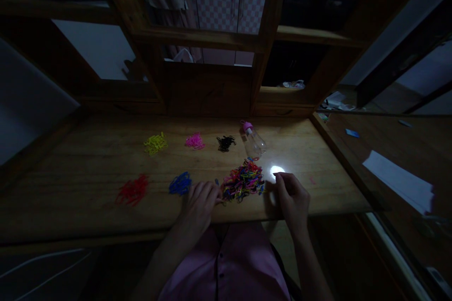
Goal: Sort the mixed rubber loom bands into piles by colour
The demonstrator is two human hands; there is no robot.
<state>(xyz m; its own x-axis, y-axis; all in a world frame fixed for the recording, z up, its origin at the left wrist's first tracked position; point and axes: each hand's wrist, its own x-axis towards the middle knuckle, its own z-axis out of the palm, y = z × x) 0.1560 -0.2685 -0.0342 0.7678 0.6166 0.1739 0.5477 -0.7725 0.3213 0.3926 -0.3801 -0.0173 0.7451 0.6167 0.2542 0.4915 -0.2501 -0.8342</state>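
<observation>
A mixed heap of small coloured pieces that look like paper clips (243, 181) lies before me on the wooden desk. At its left edge is my left hand (203, 201), fingers curled and tips together; whatever they hold is hidden. Right of the heap, my right hand (292, 195) pinches a small dark piece, seemingly a paper clip (276, 174), between thumb and forefinger. Single-colour piles surround the heap: blue clips (180, 183) beside my left hand, red clips (133, 190) farther left, and yellow clips (155, 143), pink clips (195, 141) and black clips (225, 143) behind.
A clear bottle with a pink cap (253, 138) lies behind the heap. Wooden shelving (208, 89) rises at the desk's back. On the right, a lower brown surface carries white paper (399, 181) and a small blue packet (352, 133). A bright light spot falls near my right hand.
</observation>
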